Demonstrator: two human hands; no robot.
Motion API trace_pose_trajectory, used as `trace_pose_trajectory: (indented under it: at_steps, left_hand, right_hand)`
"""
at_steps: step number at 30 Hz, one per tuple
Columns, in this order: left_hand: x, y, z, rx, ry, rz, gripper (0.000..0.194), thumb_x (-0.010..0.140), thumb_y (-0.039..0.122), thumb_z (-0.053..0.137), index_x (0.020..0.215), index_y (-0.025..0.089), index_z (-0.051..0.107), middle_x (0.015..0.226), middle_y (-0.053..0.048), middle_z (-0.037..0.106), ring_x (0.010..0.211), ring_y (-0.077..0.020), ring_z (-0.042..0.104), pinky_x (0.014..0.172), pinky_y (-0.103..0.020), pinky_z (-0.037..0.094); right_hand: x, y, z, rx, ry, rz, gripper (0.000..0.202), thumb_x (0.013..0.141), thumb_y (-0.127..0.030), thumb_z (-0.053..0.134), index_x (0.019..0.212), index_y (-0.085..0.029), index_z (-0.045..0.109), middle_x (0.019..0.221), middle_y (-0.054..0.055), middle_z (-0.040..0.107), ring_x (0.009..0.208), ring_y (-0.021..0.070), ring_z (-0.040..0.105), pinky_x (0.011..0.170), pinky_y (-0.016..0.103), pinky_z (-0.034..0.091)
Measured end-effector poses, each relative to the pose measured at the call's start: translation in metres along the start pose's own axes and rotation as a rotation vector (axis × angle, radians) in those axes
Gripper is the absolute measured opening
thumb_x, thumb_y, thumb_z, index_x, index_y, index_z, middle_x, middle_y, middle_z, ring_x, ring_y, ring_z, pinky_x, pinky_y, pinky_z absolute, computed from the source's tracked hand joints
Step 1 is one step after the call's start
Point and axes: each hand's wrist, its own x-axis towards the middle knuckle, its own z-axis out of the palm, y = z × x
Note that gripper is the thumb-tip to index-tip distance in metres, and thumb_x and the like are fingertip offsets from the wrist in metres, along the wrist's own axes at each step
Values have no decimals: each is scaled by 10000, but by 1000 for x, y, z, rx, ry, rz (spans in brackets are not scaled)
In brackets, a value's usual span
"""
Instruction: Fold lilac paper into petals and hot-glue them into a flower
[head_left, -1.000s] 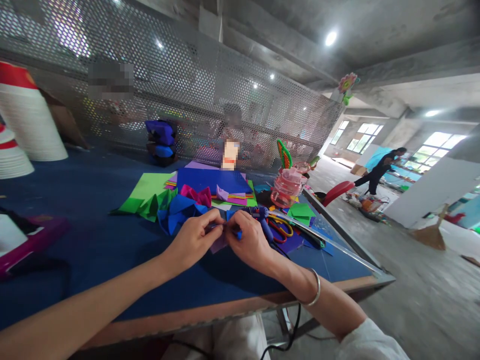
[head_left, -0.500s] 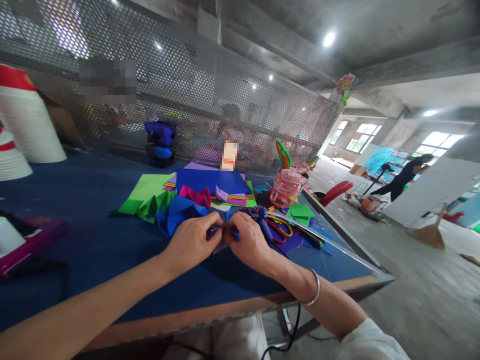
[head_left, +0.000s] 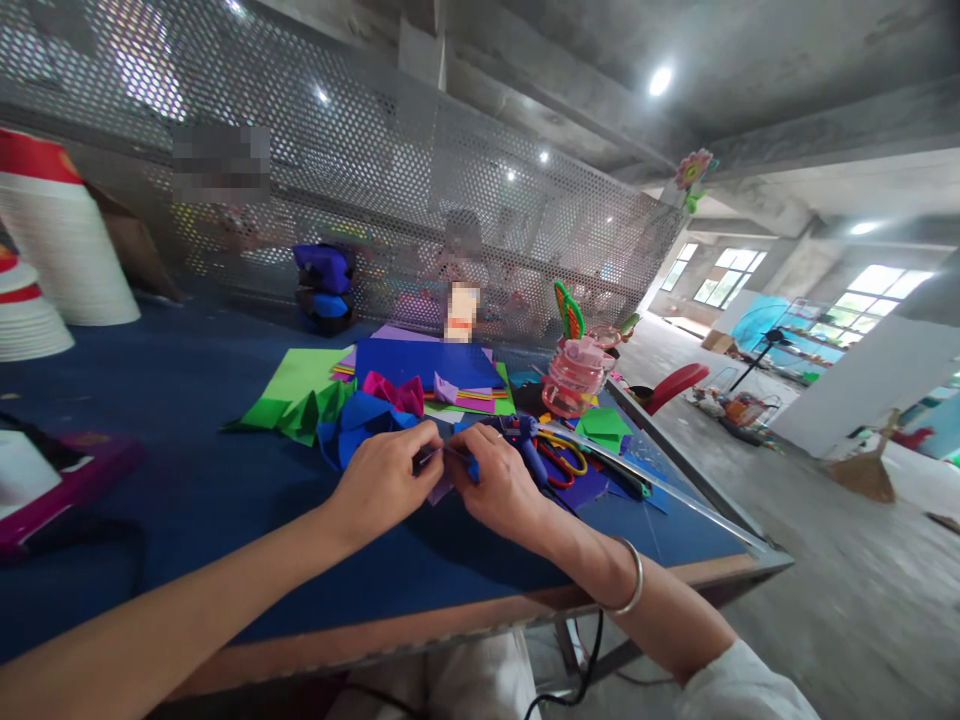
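Observation:
My left hand [head_left: 394, 470] and my right hand [head_left: 495, 475] meet over the near part of the table, fingertips pinched on a small piece of purple paper [head_left: 441, 488]. Most of that paper is hidden behind the fingers. Just beyond my left hand lie a folded blue paper [head_left: 360, 425], a folded green paper [head_left: 315, 412] and a pink one [head_left: 396, 391]. A blue glue gun [head_left: 529, 445] lies beside my right hand, with red and yellow-handled scissors [head_left: 566, 458] close to it.
Behind the folded pieces is a stack of coloured sheets [head_left: 427, 362]. A pink jar [head_left: 574, 378] stands at the right, near a long clear ruler [head_left: 667, 485]. Stacked paper cups [head_left: 71, 245] and a purple object [head_left: 82, 490] are at the left. A perforated metal screen [head_left: 375, 150] runs along the back.
My hands stay together at the purple paper, their fingers shifting slightly. The view has moved a little. The person walking in the background at the right is out of sight.

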Motion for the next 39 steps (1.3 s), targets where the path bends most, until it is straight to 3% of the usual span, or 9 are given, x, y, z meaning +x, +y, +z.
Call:
trace_pose_trajectory:
  at_steps: [4, 6, 11, 15, 18, 21, 25, 32, 39]
  left_hand:
    - [4, -7, -2, -20, 56, -74, 130, 805, 267, 467, 778, 216, 585, 695, -8, 685, 667, -179, 661, 617, -262, 436]
    - [7, -11, -2, -78, 89, -109, 132, 801, 297, 477, 770, 215, 575, 683, -10, 679, 662, -185, 665, 616, -265, 450]
    - [10, -13, -2, -254, 176, -169, 138, 779, 337, 506, 785, 210, 559, 713, -2, 665, 649, -182, 674, 636, -272, 489]
    - [9, -12, -1, -344, 155, -197, 128, 752, 302, 511, 826, 206, 552, 805, -11, 664, 687, -182, 689, 641, -267, 509]
    - [8, -13, 3, -372, 84, -165, 240, 736, 229, 472, 958, 205, 560, 944, -32, 673, 732, -180, 697, 678, -280, 528]
    - [6, -13, 6, -369, -39, -116, 345, 729, 189, 473, 1063, 211, 557, 976, -39, 686, 772, -190, 699, 716, -303, 537]
    - [5, -13, 10, -456, -152, -68, 350, 746, 257, 574, 1091, 204, 578, 1059, -70, 700, 925, -227, 687, 785, -318, 540]
    - [10, -19, 12, -512, -145, -109, 352, 853, 416, 509, 1046, 176, 680, 1017, -83, 740, 894, -238, 695, 764, -304, 548]
    - [7, -14, 11, -416, -123, -133, 275, 797, 283, 490, 901, 185, 725, 765, -17, 747, 691, -189, 677, 604, -239, 502]
  right_hand:
    - [-3, -4, -1, 34, -55, 38, 434, 849, -308, 614, 1230, -144, 487, 1168, 139, 614, 1078, 260, 580, 926, 391, 465]
    - [-3, -5, -1, 74, -72, 110, 524, 857, -347, 612, 1297, -127, 432, 1200, 161, 611, 1088, 268, 592, 928, 413, 467]
    - [0, 0, 0, 244, -146, 301, 292, 905, -356, 544, 1126, -165, 536, 785, 27, 680, 698, 173, 634, 643, 283, 468]
    - [2, 4, 1, 281, -110, 308, 150, 861, -278, 567, 973, -181, 593, 697, -15, 639, 610, 129, 580, 565, 225, 403]
    - [4, 6, 1, 254, -63, 309, 181, 815, -155, 543, 985, -175, 602, 676, -28, 621, 591, 119, 562, 575, 218, 400]
    - [4, 8, 1, 146, -39, 265, 211, 808, -122, 536, 999, -172, 610, 692, -18, 633, 609, 129, 573, 594, 227, 401]
    - [2, 12, 2, -61, -55, 166, 198, 826, -108, 534, 993, -172, 619, 771, 17, 671, 694, 157, 614, 638, 246, 414]
    - [0, 16, 3, -292, -60, 32, 184, 899, -127, 504, 1040, -174, 612, 910, 58, 699, 845, 191, 637, 750, 283, 464]
    - [2, 12, 0, -436, -45, -92, 78, 913, -193, 565, 961, -167, 622, 885, 63, 662, 863, 219, 590, 766, 321, 488]
